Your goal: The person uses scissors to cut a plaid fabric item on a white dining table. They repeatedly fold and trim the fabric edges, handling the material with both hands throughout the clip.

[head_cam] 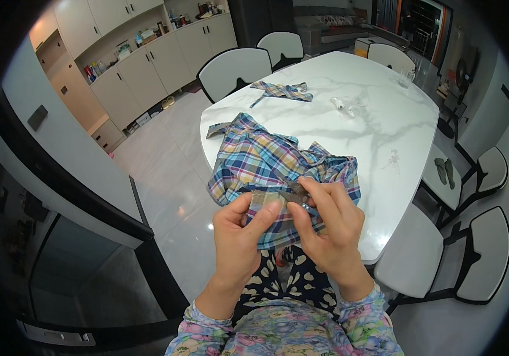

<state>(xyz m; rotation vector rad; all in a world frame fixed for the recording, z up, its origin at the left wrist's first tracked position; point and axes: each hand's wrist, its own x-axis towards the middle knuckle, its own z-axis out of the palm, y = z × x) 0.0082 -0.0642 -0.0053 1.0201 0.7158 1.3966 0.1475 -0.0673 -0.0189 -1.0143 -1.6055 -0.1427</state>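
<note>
A plaid cloth garment [254, 155] in blue, yellow, white and maroon lies bunched over the near left end of the table. Its near edge is lifted between my two hands. My left hand [236, 240] pinches a paler, yellowish plaid flap between thumb and bent fingers. Just to the right, my right hand [332, 227] grips the same cloth by a dark grey-brown fold [296, 192] between thumb and forefinger. Small shiny dots show by the right thumb; what they are is too small to tell. My fingers hide part of the fold.
The white marble-patterned table [370, 164] bears a smaller plaid piece [283, 91] and crumpled clear plastic [348, 107]. White-backed chairs [410, 249] stand around it. Dark socks [445, 172] lie on one chair seat. Cream cabinets [143, 80] line the left wall.
</note>
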